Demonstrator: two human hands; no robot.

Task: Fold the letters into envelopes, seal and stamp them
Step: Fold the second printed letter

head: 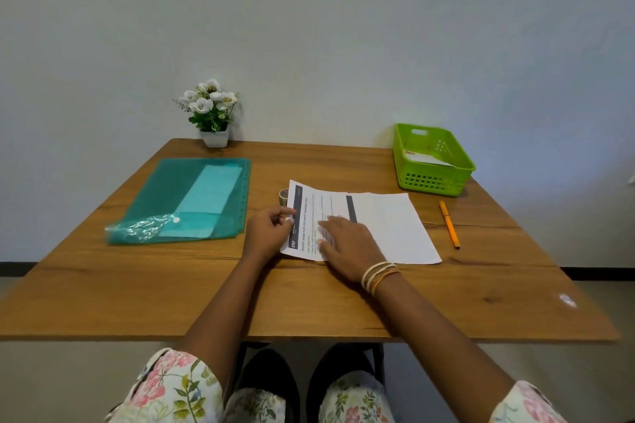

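Note:
A printed letter lies in the middle of the wooden table, its right part folded over so the blank back shows. My left hand pinches the letter's left edge. My right hand presses flat on the printed part, fingers spread. A small roll, perhaps stamps or tape, stands just behind the letter's left corner, half hidden. A teal plastic folder with pale envelopes inside lies on the left.
A green basket at the back right holds a white envelope. An orange pen lies right of the letter. A small pot of white flowers stands against the wall at the back.

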